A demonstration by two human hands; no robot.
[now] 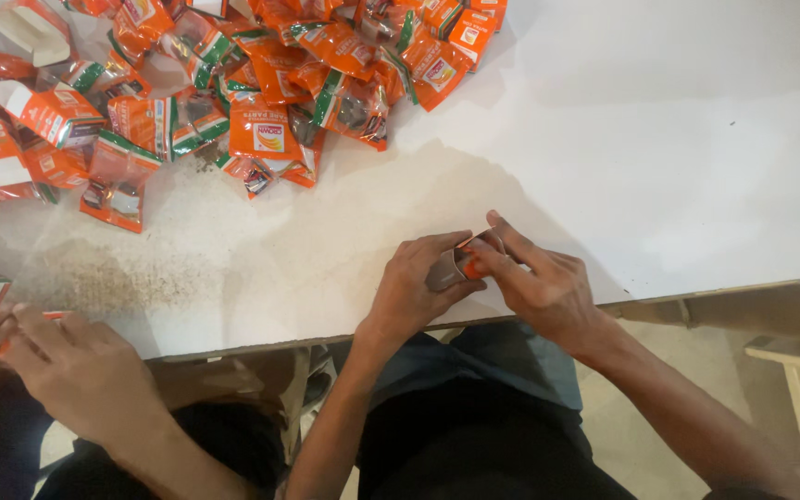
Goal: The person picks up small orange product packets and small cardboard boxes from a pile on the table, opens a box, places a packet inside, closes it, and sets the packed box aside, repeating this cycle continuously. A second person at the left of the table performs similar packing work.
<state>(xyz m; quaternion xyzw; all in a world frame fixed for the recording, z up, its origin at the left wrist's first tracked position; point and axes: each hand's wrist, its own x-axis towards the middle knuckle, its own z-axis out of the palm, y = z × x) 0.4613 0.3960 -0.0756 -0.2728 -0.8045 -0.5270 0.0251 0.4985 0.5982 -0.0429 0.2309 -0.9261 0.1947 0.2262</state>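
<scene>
My left hand (414, 287) and right hand (539, 282) both pinch one small carton (460, 266) between them; its long axis tilts toward the packet pile (233, 83).

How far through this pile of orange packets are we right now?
Done: I cannot tell; no finished stack shows in this view. In hand: the left hand and right hand grip one small orange carton at the table edge, its flap up. A co-worker's hands handle another piece nearby. Left: a large heap of orange packets and a few folded cartons lie at the far left.
</scene>
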